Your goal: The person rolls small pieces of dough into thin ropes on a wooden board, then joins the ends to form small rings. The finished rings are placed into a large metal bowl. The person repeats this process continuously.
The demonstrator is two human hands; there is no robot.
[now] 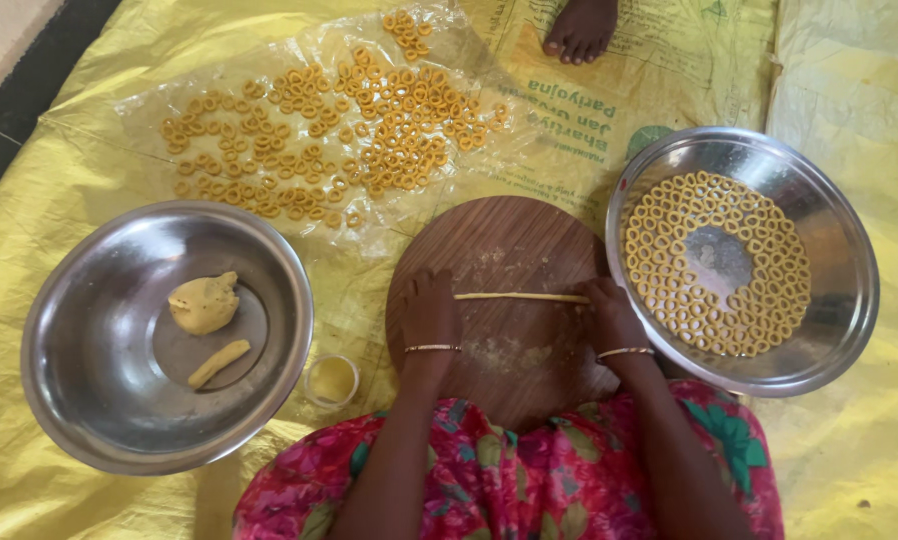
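A thin yellow dough rope [522,297] lies across a round wooden board [509,250]. My left hand [429,312] rests flat on the rope's left end, fingers together. My right hand [612,312] presses on the rope's right end. Each wrist wears a thin gold bangle. Neither hand grips anything; both lie palm-down on the dough.
A steel bowl [89,330] at left holds a dough lump [205,302] and a short dough roll [219,362]. A steel plate [839,260] at right carries several dough rings. More rings lie on clear plastic [299,60] on the yellow sheet. A small cup [332,380] sits nearby. Another person's foot [581,28] is at the top.
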